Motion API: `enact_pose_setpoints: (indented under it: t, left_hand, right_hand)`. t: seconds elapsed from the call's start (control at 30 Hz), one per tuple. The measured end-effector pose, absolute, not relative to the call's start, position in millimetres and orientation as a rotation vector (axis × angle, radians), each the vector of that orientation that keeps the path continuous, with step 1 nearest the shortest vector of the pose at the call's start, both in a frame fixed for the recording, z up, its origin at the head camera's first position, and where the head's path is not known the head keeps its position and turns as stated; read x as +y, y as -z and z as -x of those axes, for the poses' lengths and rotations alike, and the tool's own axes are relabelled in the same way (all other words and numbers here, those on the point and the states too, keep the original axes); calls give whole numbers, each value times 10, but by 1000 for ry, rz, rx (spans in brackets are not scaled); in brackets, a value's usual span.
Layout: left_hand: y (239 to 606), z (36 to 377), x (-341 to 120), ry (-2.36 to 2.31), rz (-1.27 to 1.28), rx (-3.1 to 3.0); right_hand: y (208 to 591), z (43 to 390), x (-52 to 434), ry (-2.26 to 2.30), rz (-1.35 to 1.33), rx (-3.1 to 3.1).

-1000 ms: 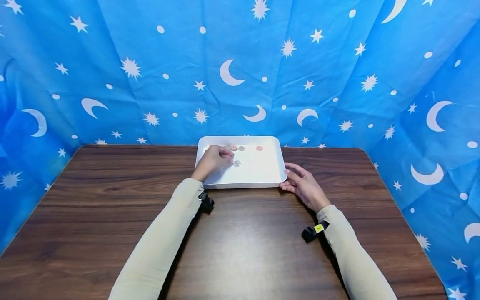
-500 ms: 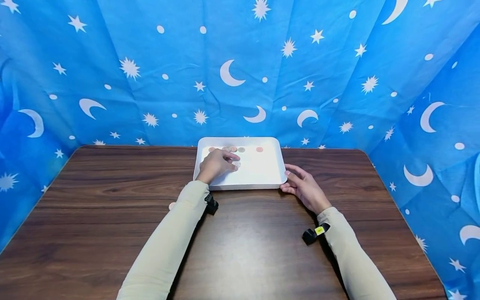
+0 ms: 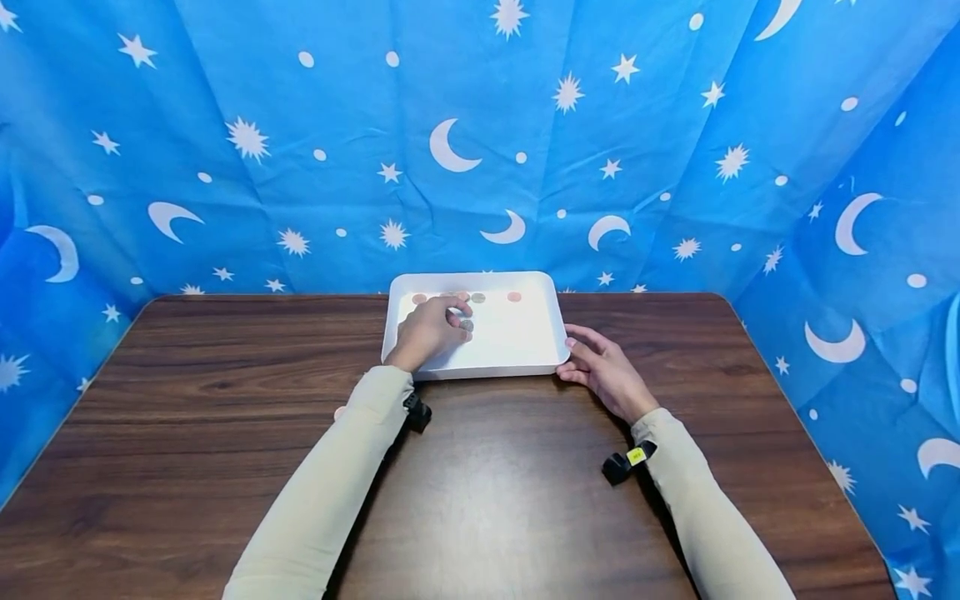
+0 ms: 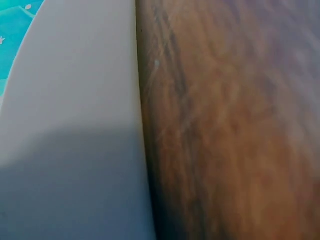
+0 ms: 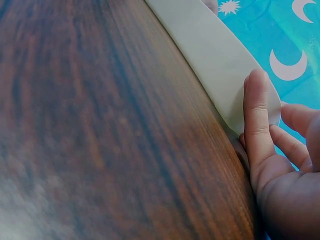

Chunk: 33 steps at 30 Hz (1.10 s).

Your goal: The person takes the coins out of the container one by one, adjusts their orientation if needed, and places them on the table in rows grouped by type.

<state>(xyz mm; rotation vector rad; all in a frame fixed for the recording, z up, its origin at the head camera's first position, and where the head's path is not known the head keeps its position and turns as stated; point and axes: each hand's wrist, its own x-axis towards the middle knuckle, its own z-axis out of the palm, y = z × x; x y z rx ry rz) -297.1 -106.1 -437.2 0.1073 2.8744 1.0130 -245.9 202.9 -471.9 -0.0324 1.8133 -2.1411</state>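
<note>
The white tray [image 3: 517, 354] is positioned at 12 o'clock on the wooden table [image 3: 187, 433]. A grey coin [image 3: 467, 325] inside it is pinched by the left hand [image 3: 431, 329]. The tray's 4 o'clock corner is touched by the right hand [image 3: 603, 375], fingers relaxed.

White tray [image 3: 487, 362], dark wood-grain table [image 3: 187, 433], blue backdrop [image 3: 300, 125] — white moons, stars — beige sleeves [image 3: 322, 492].

Since a second ago the left hand [image 3: 431, 329] draws back from the coin row at the white tray's [image 3: 525, 364] far wall toward the tray's middle, its fingers now curled over the lone silver coin [image 3: 467, 325] there, partly hiding it.
</note>
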Motion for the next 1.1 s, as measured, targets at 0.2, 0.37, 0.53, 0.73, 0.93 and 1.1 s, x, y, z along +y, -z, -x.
enact_pose_setpoints:
  t: [0.2,0.37,0.53,0.73,0.93,1.1]
  left_hand:
    - [4340,3006,-1113,-1075,-219,2752]
    - [4339,2994,-1138,-1094,-241,2735]
    - [4328,2967,-1122,-1070,-260,2758]
    - [4328,2943,-1109,-1044,-285,2762]
    - [4316,2931,-1090,-1011,-298,2790]
    - [4296,2924,-1095,-936,-322,2825]
  right_hand:
    - [4693,2476,2041,2130,30,1814]
    - [4678,2476,2027,2119,25,1815]
    - [4676,2472,2027,2124,20,1817]
    - [4670,2465,2032,2122,11,1813]
    - [4681,2465,2038,2129,11,1813]
    - [4687,2462,2027,2125,12,1825]
